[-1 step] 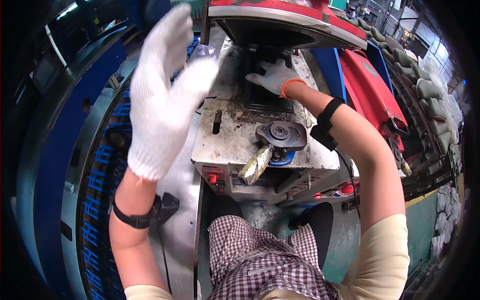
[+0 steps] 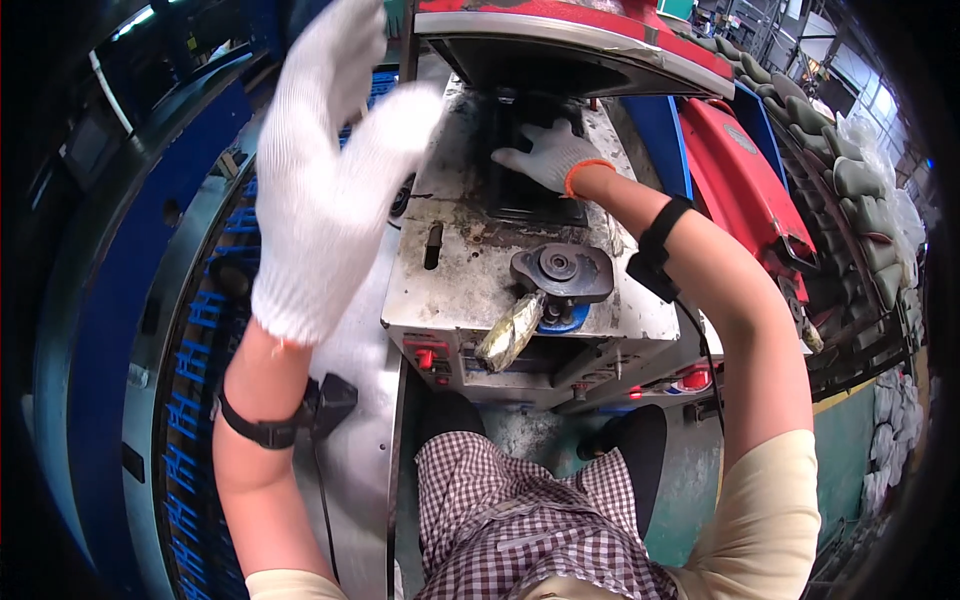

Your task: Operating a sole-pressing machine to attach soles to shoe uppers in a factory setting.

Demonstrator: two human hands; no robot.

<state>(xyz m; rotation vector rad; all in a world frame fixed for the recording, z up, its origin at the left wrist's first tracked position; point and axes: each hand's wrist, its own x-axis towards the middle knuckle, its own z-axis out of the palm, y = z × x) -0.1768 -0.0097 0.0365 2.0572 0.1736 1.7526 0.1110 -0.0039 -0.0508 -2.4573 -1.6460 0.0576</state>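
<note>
And there's the right hand [image 2: 552, 158], white-gloved, orange at the cuff, fingers spread and unclenched at the black plate [image 2: 522, 204], which lies on the stained machine top [image 2: 455, 290] beneath the red-edged press head [image 2: 580, 28]! Over on the left, the left hand [image 2: 318, 195] hangs high, gloved too, thumb wide of loose fingers. A yellowish wrapped handle [image 2: 512, 334] juts toward the wearer.

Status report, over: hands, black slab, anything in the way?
Left hand open, raised. Right hand open over black slab, contact unclear. Red-edged machine head hangs above slab's far end.
</note>
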